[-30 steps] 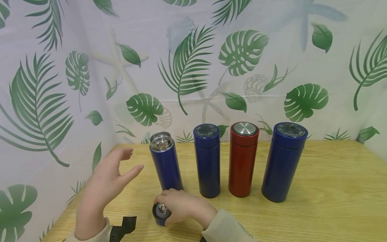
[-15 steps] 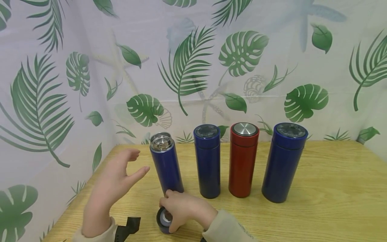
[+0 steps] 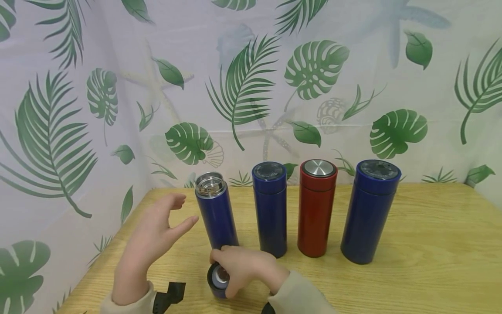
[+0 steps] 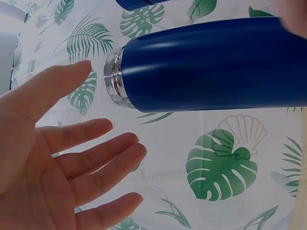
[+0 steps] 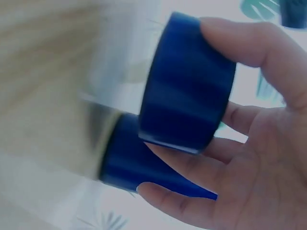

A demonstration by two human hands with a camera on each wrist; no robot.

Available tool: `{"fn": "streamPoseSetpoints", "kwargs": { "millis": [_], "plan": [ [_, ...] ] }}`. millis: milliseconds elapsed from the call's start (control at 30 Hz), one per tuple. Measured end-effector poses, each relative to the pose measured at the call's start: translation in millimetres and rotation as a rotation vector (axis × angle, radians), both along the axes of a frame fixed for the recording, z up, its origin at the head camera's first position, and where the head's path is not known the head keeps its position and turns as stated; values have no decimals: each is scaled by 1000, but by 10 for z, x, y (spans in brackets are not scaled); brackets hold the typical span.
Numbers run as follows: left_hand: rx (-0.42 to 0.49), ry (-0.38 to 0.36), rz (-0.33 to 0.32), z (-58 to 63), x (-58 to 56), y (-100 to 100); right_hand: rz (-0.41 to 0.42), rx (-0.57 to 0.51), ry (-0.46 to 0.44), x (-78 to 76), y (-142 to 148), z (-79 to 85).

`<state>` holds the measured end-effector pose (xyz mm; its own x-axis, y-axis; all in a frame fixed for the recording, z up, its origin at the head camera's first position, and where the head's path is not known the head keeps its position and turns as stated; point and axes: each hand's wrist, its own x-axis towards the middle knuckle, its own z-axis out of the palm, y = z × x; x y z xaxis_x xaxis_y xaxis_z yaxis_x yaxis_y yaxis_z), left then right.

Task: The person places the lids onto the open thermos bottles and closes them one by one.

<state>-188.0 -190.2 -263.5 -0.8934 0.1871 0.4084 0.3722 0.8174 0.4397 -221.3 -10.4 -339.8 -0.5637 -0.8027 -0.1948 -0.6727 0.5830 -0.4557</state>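
Note:
A blue thermos bottle stands without a lid, its steel mouth exposed at the top. My left hand hovers to the left of that bottle, thumb and fingers spread apart, touching nothing. In the left wrist view the same hand faces the bottle's steel neck across a gap. In front of the bottle, my right hand grips a blue bottle lid with its underside turned up. The right wrist view shows this lid between thumb and fingers, partly covering the bottle behind it.
To the right stand a slim blue thermos, a red thermos with a silver top and a wider blue thermos, all lidded. They share a wooden table. A leaf-patterned cloth hangs behind.
My left hand has drifted right, closer to the open bottle. My right hand and the lid have shifted slightly right. The bottles stand where they were.

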Motion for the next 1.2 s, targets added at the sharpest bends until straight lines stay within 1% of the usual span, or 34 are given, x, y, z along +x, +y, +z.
{"fn": "streamPoseSetpoints", "kwargs": {
  "millis": [167,300,600,700,833,933,1033,1100,1200],
  "plan": [
    [12,-10,5,-6,-2,3,-49,-105,5,28,119,193],
    [7,-6,14,-5,2,18,-85,-166,16,79,201,337],
    [16,-9,13,-20,-24,49,-162,-277,76,159,396,578],
    [13,-8,15,-22,-39,58,-182,-305,108,158,464,630],
    [33,-13,17,-20,-63,64,-192,-326,156,149,544,674],
    [72,-56,44,-5,-77,69,-195,-360,178,144,583,693],
    [119,-109,90,22,-86,78,-197,-398,197,138,604,704],
    [148,-125,111,37,-90,87,-196,-417,209,136,609,710],
    [187,-130,122,54,-94,116,-190,-442,228,138,611,715]
  ]
}}
